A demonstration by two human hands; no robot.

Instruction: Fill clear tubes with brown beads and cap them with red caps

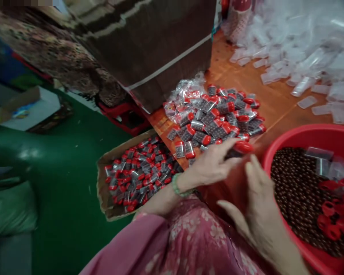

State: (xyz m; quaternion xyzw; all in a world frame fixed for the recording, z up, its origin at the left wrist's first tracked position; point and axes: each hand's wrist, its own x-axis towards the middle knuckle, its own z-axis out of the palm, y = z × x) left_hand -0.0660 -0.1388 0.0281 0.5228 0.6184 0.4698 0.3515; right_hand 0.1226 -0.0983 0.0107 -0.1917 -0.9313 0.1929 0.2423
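My left hand (213, 162), with a green bead bracelet on its wrist, is closed on a small clear container with a red cap (243, 146). Dark contents show inside it, blurred by motion. Just to the right, my right hand (256, 198) is open, thumb and fingers apart, its fingertips close to the cap. Beyond my left hand lies a pile of similar red-capped containers (215, 118) on the orange tabletop (229, 72). Right of my right hand stands a red basin (292, 133) holding dark round beads (295, 191), loose red caps (332, 221) and clear empty containers (322, 160).
An open cardboard box (103, 191) full of red-capped containers sits below the table's left edge. A large brown carton (160, 46) stands at the back. Many clear plastic pieces (309, 65) are heaped at the far right. The floor (65, 164) is green.
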